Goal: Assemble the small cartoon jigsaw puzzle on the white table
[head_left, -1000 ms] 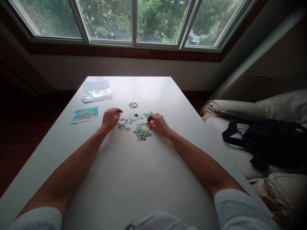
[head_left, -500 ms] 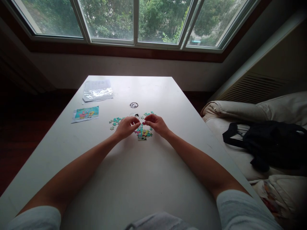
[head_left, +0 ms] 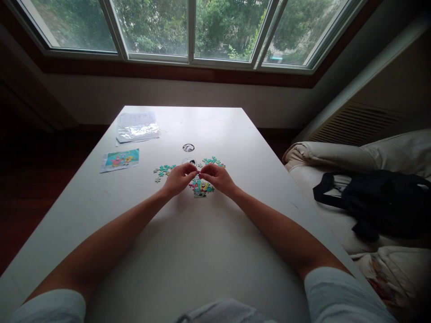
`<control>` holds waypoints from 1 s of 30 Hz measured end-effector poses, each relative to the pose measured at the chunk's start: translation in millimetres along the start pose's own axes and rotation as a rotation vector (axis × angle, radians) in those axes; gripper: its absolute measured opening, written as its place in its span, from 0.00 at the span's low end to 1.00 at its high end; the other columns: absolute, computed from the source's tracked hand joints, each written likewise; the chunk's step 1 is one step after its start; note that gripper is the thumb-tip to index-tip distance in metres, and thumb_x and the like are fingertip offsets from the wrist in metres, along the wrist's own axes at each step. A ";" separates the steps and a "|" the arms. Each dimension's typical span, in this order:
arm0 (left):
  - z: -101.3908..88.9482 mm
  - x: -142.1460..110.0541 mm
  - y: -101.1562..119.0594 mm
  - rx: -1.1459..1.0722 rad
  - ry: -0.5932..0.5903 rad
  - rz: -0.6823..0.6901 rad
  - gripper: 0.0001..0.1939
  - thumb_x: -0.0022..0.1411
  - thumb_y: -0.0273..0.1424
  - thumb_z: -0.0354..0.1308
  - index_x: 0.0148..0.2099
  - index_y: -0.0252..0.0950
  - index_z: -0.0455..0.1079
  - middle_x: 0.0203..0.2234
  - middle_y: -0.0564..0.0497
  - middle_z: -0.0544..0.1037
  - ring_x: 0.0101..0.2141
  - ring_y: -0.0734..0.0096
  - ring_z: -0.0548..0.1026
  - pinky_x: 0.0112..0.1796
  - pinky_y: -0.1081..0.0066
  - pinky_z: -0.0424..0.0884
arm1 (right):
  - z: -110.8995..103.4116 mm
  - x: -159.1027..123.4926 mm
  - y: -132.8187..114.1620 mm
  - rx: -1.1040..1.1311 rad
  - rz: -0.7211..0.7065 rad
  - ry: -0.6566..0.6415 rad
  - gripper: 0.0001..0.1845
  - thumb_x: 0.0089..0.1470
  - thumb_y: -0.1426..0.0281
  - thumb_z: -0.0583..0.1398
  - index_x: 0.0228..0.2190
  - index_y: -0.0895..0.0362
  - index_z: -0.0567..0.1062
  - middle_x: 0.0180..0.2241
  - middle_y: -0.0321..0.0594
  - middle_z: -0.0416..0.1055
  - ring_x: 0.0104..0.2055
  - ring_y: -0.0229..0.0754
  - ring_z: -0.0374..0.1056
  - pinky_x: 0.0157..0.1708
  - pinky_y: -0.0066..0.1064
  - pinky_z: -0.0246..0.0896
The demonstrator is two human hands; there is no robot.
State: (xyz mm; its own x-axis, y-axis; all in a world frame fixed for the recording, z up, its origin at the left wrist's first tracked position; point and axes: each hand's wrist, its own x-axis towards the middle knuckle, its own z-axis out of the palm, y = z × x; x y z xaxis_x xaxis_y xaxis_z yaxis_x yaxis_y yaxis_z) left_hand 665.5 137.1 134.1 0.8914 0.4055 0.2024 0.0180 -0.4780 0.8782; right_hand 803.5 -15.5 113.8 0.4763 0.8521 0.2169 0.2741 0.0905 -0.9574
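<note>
My left hand (head_left: 181, 179) and my right hand (head_left: 218, 177) meet fingertip to fingertip above the table, both closed in a pinch. Between the fingertips shows a tiny dark pink jigsaw puzzle piece (head_left: 198, 172), mostly hidden. Just below them lies a partly joined jigsaw puzzle (head_left: 201, 189) with a yellow cartoon figure; the hands cover its upper part. Loose teal puzzle pieces (head_left: 164, 170) lie left of my left hand. More loose pieces (head_left: 212, 160) are spread beyond my right hand.
A round clear-and-silver item (head_left: 189, 161) sits behind the hands, with a dark-rimmed disc (head_left: 188, 147) farther back. On the white table's (head_left: 202, 251) left are a cartoon picture sheet (head_left: 120, 160) and a plastic sleeve with papers (head_left: 138, 128). A black bag (head_left: 387, 202) rests on a seat at right.
My left hand has moved right from the left-hand loose pieces to meet my right hand over the puzzle. My right hand has shifted slightly left, and the fingertips have come together.
</note>
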 end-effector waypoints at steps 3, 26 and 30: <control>1.1 1.0 -2.7 -0.100 -0.011 -0.014 0.11 0.60 0.38 0.61 0.40 0.36 0.75 0.33 0.48 0.81 0.35 0.66 0.78 0.39 0.67 0.73 | 0.9 -0.5 -0.4 0.039 0.002 -0.022 0.17 0.50 0.55 0.70 0.34 0.54 0.77 0.32 0.38 0.78 0.35 0.41 0.74 0.37 0.35 0.70; -23.9 8.8 -10.9 0.238 -0.301 -0.109 0.09 0.54 0.37 0.60 0.35 0.39 0.78 0.26 0.52 0.80 0.29 0.67 0.77 0.31 0.71 0.69 | -7.0 -4.2 -5.3 -0.562 -0.137 -0.078 0.08 0.60 0.64 0.62 0.32 0.54 0.79 0.28 0.35 0.74 0.31 0.38 0.65 0.36 0.30 0.59; -23.4 8.7 -9.9 0.274 -0.293 -0.101 0.09 0.54 0.36 0.60 0.35 0.39 0.78 0.26 0.52 0.80 0.29 0.66 0.76 0.30 0.71 0.68 | -8.9 -4.6 -4.8 -0.705 -0.215 -0.142 0.06 0.60 0.65 0.63 0.35 0.53 0.80 0.32 0.38 0.74 0.39 0.42 0.66 0.43 0.33 0.60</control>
State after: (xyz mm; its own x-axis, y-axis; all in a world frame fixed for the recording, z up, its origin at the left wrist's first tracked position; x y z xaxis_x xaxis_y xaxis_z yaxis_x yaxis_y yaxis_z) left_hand 662.5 163.7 137.4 0.9696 0.2404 -0.0456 0.1963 -0.6528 0.7316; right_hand 807.4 -24.5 119.0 0.2524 0.9154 0.3134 0.8418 -0.0480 -0.5376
